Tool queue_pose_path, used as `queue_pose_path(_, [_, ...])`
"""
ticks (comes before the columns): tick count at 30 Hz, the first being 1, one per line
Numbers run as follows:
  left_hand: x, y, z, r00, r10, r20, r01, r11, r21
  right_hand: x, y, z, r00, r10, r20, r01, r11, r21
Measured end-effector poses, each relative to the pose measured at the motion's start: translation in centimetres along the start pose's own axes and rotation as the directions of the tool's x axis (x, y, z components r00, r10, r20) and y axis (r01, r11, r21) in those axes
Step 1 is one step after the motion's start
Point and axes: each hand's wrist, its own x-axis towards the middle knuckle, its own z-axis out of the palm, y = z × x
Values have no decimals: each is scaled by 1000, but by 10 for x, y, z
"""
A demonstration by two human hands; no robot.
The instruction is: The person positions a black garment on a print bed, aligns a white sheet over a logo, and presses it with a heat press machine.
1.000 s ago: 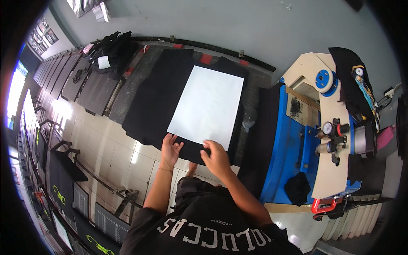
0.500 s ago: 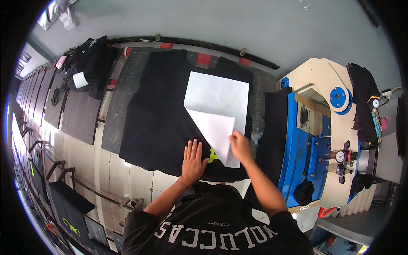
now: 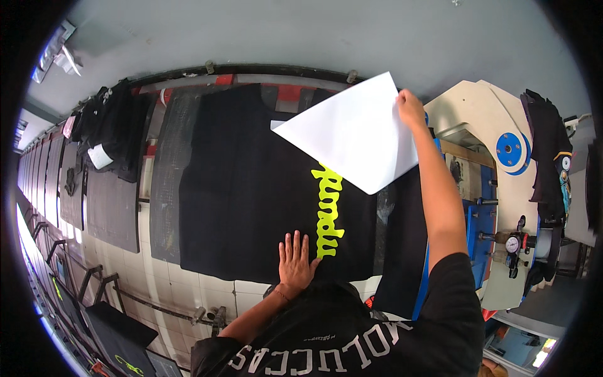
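A black T-shirt [image 3: 232, 182] lies spread on a dark printing board [image 3: 164, 220], its neckline toward the wall. My left hand [image 3: 296, 265] rests flat on the shirt near its close edge, fingers stretched out beside bright yellow-green lettering [image 3: 329, 220]. Up at the far right, my right hand [image 3: 411, 108] pinches the edge of a white sheet [image 3: 352, 132]. The sheet is folded back over itself, lifted off most of the lettering. Its far left corner still lies by the neckline, and it hides the far end of the print.
To the right stands a cream and blue heat press [image 3: 487, 125] with a pressure gauge [image 3: 513, 244]. Black cloth [image 3: 402, 242] hangs between board and press. More boards [image 3: 113, 210] run off left, one bearing a pile of black garments [image 3: 107, 129]. A grey wall [image 3: 282, 38] closes the far side.
My right hand has pulled the sheet away toward the far right, baring much more of the yellow-green lettering. My left hand stays flat on the shirt.
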Motion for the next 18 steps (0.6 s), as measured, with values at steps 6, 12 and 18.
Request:
queue_pose_path(6, [60, 0, -29, 987, 133, -93, -142, 985, -99, 80, -21, -46, 981, 19, -195, -44, 991, -123])
queue_pose_path(12, [181, 5, -40, 928, 300, -220, -290, 954, 77, 101, -47, -129, 903, -64, -426, 17, 993, -114])
queue_pose_path(18, [258, 7, -39, 916, 336, -220, -299, 936, 185, 4, -112, -247, 816, -397, -420, 356, 918, -175])
